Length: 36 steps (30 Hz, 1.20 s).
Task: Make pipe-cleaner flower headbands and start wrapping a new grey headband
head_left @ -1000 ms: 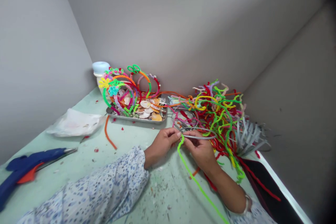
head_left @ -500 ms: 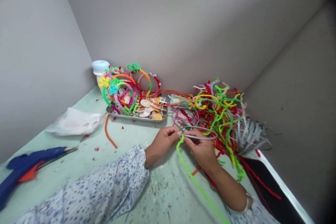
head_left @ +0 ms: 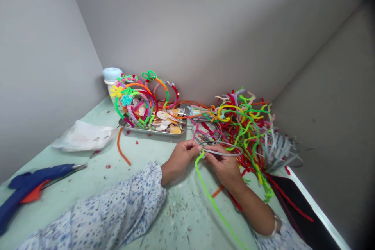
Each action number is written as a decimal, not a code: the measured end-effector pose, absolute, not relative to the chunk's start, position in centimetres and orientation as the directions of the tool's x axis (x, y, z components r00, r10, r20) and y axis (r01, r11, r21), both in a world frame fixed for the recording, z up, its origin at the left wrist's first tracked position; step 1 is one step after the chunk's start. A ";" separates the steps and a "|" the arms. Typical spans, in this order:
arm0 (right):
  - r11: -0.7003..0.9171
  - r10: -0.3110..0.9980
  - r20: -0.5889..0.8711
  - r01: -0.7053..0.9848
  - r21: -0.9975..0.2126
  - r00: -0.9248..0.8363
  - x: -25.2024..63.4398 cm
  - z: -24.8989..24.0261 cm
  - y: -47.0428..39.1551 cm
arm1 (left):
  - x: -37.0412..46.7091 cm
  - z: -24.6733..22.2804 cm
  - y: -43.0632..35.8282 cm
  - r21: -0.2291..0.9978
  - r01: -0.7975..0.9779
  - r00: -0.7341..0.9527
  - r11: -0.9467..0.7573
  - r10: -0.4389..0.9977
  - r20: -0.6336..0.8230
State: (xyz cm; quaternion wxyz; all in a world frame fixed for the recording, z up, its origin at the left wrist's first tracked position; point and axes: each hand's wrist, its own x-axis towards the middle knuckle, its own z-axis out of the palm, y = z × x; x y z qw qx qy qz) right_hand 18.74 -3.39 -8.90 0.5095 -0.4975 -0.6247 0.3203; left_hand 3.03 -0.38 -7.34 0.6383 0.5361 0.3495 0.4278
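Note:
A thin grey hoop [head_left: 225, 152] is pinched at its left end between my two hands, near the middle of the table. My left hand [head_left: 181, 160] has thumb and forefinger pressed together at the hoop's tip, where a bright green pipe cleaner [head_left: 207, 192] meets it. My right hand [head_left: 227, 168] grips the hoop just beside, its thumb below the band and fingers partly hidden behind. From the fingertips the green pipe cleaner hangs down and runs to the lower right over the table.
Behind my hands, a metal tray [head_left: 152, 130] holds shells and decorated headbands [head_left: 159, 82]. A pipe cleaner heap [head_left: 243, 125] and grey strips [head_left: 279, 150] lie right. At left are a blue glue gun [head_left: 38, 177], a plastic bag [head_left: 84, 136] and a white bottle [head_left: 113, 82].
The green pipe cleaner has shifted to the left, its upper part bowing out more below my fingertips. Both hands stay almost in place on the hoop.

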 end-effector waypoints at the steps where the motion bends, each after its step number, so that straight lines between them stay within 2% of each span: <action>1: 0.295 0.950 0.312 0.289 -0.911 0.013 18.7 -8.9 -3.4 | 3.0 -7.3 -0.4 0.982 -0.176 0.388 0.065 0.922 0.009; 14: 0.280 0.951 0.307 0.323 -0.904 0.035 18.7 -8.6 -3.6 | 3.0 -7.7 -0.1 0.979 -0.193 0.386 0.058 0.922 0.021; 27: 0.284 0.938 0.338 0.379 -0.880 0.081 18.5 -8.4 -3.6 | 3.3 -7.0 -0.4 0.954 -0.244 0.400 0.176 0.914 -0.067; 32: 0.285 0.934 0.345 0.387 -0.877 0.094 18.4 -8.6 -3.6 | 3.4 -7.4 -0.4 0.962 -0.246 0.404 0.116 0.915 -0.007; 36: 0.293 0.925 0.363 0.401 -0.868 0.109 18.3 -8.4 -3.7 | 3.5 -7.6 -0.5 0.957 -0.257 0.398 0.135 0.917 -0.022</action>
